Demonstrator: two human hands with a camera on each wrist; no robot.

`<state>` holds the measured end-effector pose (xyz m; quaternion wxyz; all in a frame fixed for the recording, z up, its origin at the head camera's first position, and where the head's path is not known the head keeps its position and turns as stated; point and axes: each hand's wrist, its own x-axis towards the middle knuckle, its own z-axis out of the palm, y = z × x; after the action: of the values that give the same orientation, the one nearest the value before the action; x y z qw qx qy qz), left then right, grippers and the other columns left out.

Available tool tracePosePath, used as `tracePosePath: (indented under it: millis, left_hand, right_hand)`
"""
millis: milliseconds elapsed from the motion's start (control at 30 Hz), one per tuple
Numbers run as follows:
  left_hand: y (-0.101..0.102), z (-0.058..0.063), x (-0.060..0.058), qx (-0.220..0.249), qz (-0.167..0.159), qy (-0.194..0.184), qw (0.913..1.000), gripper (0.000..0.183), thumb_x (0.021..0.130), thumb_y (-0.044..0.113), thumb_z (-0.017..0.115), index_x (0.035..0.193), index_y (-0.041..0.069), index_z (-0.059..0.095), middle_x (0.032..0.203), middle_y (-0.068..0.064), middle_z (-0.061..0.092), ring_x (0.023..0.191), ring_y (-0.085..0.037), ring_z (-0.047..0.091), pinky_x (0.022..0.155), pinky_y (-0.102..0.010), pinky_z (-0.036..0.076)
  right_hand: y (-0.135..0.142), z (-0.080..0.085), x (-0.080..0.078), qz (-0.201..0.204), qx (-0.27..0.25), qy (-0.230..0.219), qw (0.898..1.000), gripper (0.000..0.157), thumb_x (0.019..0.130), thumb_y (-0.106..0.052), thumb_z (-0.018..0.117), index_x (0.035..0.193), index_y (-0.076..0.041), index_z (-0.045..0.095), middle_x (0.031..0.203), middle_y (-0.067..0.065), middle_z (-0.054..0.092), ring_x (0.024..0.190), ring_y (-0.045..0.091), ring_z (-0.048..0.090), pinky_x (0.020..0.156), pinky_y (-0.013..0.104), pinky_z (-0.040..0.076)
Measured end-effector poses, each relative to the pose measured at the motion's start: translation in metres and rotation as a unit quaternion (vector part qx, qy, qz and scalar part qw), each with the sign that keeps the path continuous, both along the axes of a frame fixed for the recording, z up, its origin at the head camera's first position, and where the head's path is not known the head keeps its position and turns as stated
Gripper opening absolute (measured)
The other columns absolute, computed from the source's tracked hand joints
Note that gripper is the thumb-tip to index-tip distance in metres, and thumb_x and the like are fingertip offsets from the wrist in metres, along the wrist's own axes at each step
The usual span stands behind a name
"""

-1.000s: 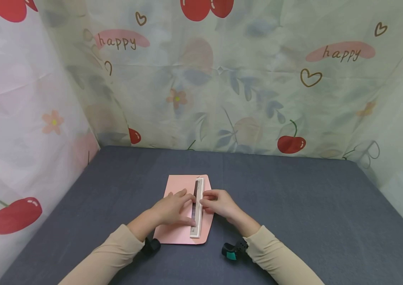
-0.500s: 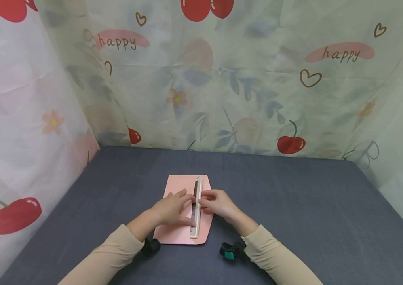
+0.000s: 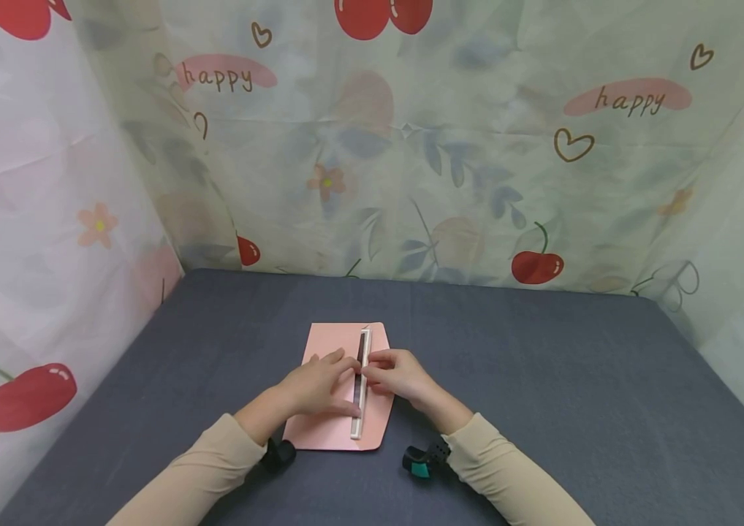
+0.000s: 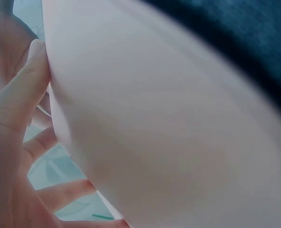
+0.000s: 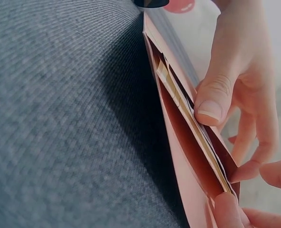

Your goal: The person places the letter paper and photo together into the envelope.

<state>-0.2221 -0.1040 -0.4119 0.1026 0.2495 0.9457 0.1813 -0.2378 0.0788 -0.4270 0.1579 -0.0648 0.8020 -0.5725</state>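
A pink envelope (image 3: 331, 337) lies on the table with its mouth facing right and its flap folded out. Inside that mouth sits a white card (image 3: 357, 427) with a gold-toned edge, only a narrow strip of it showing in the head view. In the right wrist view the card (image 5: 182, 103) stands between the parted envelope layers. My left hand (image 3: 314, 386) lies over the envelope and holds the upper layer's edge by thumb and fingers, keeping the mouth apart. My right hand (image 3: 403, 376) pinches the card's outer edge near its middle. Most of the card is hidden inside.
Dark grey cloth covers the table (image 3: 543, 380). A printed curtain (image 3: 405, 197) with cherries and hearts hangs behind it and at both sides. A black wrist strap (image 3: 434, 453) with a teal part sits under the right wrist.
My right hand has moved slightly left, and the card has slid further into the envelope, its visible strip growing narrower. The left hand and envelope have kept still.
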Motion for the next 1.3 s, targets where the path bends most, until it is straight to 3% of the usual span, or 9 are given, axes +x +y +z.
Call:
tracePosePath:
  millis: [833, 1300]
  left_hand:
    - [0.0, 0.0009, 0.0003, -0.003, -0.001, 0.002, 1.0, 0.067, 0.071, 0.055, 0.072, 0.124, 0.02, 0.05, 0.144, -0.022, 0.039, 0.125, -0.038, 0.049, 0.111, -0.058, 0.026]
    - [-0.0011, 0.0, 0.0007, -0.003, 0.007, -0.004, 1.0, 0.074, 0.073, 0.054, 0.071, 0.132, 0.017, 0.046, 0.147, -0.02, 0.036, 0.129, -0.036, 0.046, 0.112, -0.056, 0.024]
  right_hand:
    - [-0.0039, 0.0016, -0.0035, 0.004, -0.015, -0.044, 0.999, 0.042, 0.09, -0.015, 0.059, 0.126, 0.006, 0.052, 0.116, 0.022, 0.063, 0.087, 0.018, 0.068, 0.077, 0.033, 0.057]
    - [-0.0053, -0.0002, -0.0054, 0.014, -0.016, -0.044, 0.999, 0.041, 0.091, -0.015, 0.059, 0.125, 0.007, 0.052, 0.117, 0.023, 0.062, 0.09, 0.02, 0.068, 0.078, 0.034, 0.057]
